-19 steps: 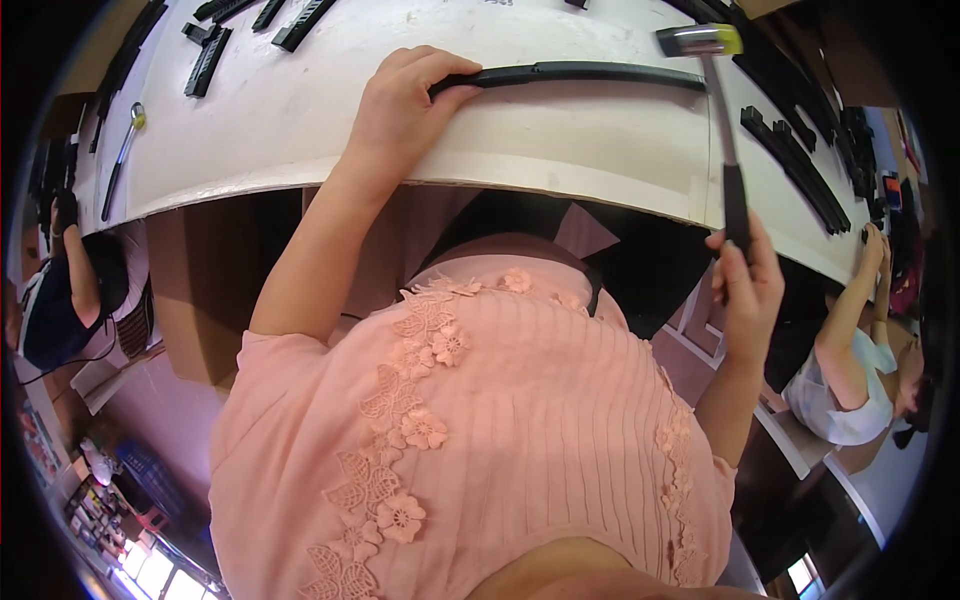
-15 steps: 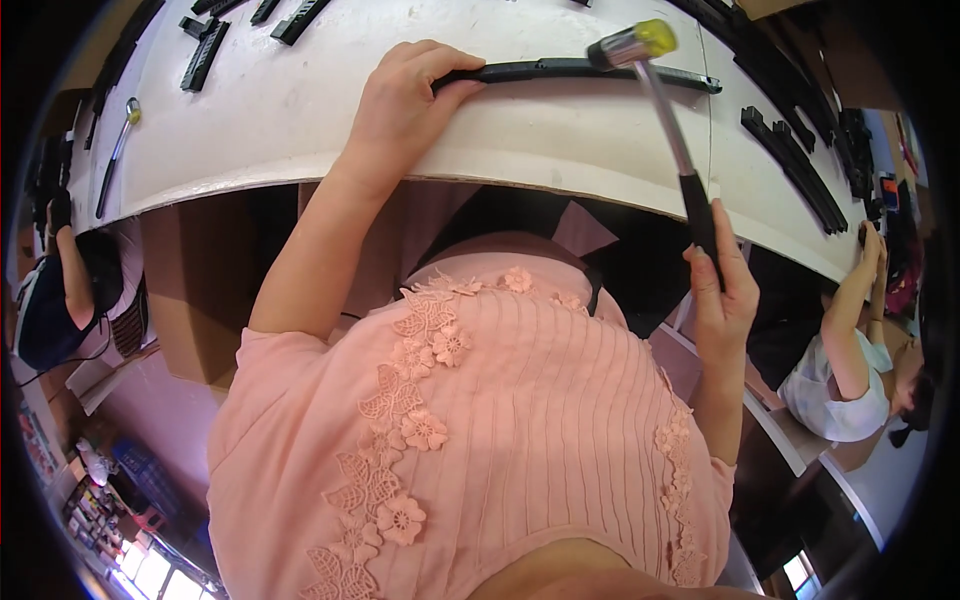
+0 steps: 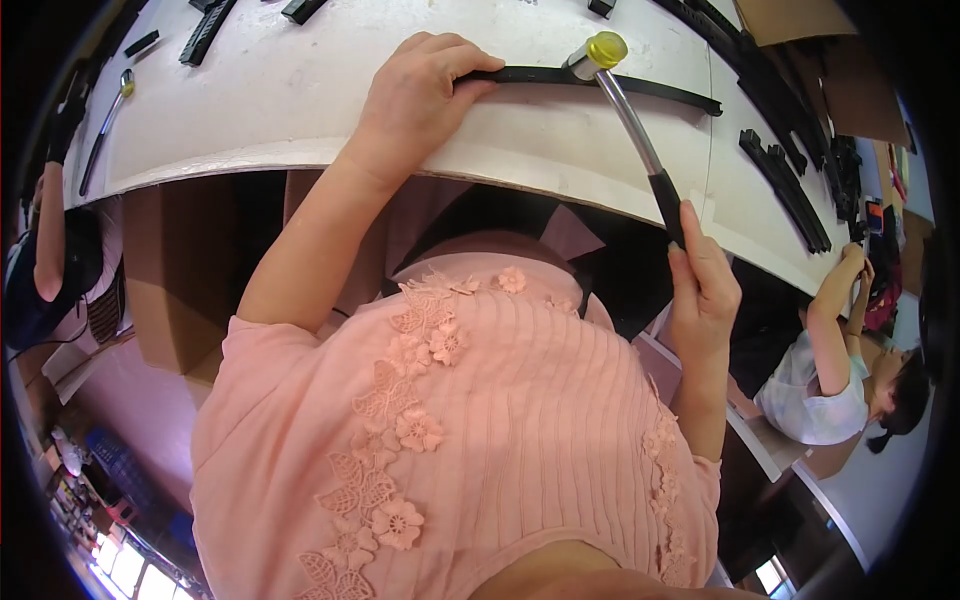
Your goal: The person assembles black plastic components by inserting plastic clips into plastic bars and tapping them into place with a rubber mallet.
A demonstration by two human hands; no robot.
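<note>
My left hand (image 3: 425,98) grips the left end of a long black plastic strip (image 3: 655,90) on the white table, thumb on the near side and fingers over the far side. The strip runs to the right, slightly bowed. In my right hand (image 3: 705,275) is a mallet (image 3: 632,122) with a black grip, a metal shaft and a yellow-tipped head. That head is at the middle of the strip, its metal side towards it; whether they touch I cannot tell. My fingers are wrapped round the grip.
A second yellow-headed mallet (image 3: 105,130) lies at the left. Short black parts (image 3: 207,32) rest at the far left, black pieces (image 3: 785,190) at the right. Long black strips (image 3: 745,60) lie beyond a table seam. One person (image 3: 825,375) works at right, another (image 3: 50,260) at left.
The mallet has moved left and slightly away along the strip, my right hand shifting left with it. The strip now shows a plain, smoother side. My left hand keeps its hold.
</note>
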